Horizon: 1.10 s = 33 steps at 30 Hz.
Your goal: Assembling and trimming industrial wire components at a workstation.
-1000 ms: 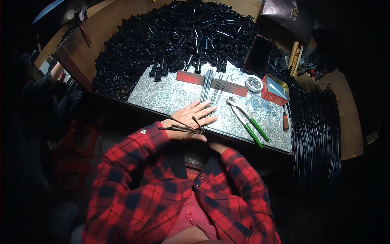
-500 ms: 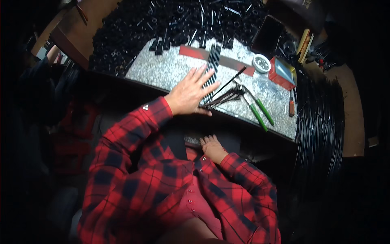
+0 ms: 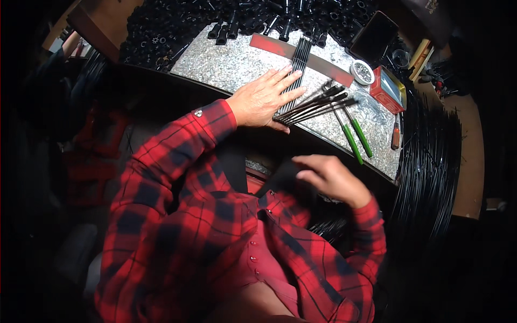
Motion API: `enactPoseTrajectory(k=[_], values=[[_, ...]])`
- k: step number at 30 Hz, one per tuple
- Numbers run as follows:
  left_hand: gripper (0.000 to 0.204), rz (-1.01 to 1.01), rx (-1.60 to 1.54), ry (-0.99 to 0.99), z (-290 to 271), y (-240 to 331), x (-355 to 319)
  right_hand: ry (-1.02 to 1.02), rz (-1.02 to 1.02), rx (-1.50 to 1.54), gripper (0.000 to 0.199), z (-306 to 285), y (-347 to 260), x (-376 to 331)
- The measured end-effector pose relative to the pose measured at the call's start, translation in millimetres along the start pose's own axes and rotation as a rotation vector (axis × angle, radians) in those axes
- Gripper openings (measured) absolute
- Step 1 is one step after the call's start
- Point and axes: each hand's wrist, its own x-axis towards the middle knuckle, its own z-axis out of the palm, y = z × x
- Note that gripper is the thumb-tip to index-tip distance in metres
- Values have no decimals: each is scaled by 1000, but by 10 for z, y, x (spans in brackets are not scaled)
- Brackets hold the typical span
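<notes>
My left hand (image 3: 263, 99) lies flat on the speckled metal tabletop (image 3: 215, 67), fingers spread. Its fingertips rest on a row of thin steel rods (image 3: 302, 53), which cross a reddish flat bar (image 3: 270, 44). By the thumb, several dark thin rods (image 3: 318, 106) with thick black ends fan out to the right. Their near ends are partly hidden under my palm. Below the table edge, my right hand (image 3: 333, 176) hovers over my lap, thumb apart from the loosely bent fingers and nothing visible in it. Green-handled pliers (image 3: 356, 137) lie right of the fan.
A round white-rimmed container (image 3: 362, 72) and a red box (image 3: 389, 90) stand at the right. An orange-handled screwdriver (image 3: 396, 137) is near the edge. Black socket-like parts (image 3: 177, 35) heap up behind, beside a dark flat screen (image 3: 374, 35). Long black wires (image 3: 428, 167) hang at the right.
My right hand has lifted from my lap and moved right and up. The dark rods are now fanned out more widely beside my left hand. The view has shifted slightly.
</notes>
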Motion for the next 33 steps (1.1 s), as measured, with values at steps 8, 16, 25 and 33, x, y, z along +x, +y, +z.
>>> enactPoseTrajectory(k=[8, 16, 25, 33], values=[[96, -44, 117, -45, -100, 5, -9, 790, 324, -329, 20, -1371, 475, 27], [99, -52, 28, -70, -57, -30, 42, 622, 549, -895, 14, -1935, 1432, 29], [98, -40, -81, -97, -160, 13, 30, 497, 684, -916, 11, -2028, 1441, 112], [95, -47, -69, -164, -183, 12, 93, 572, 605, -1026, 7, -1988, 1389, 67]])
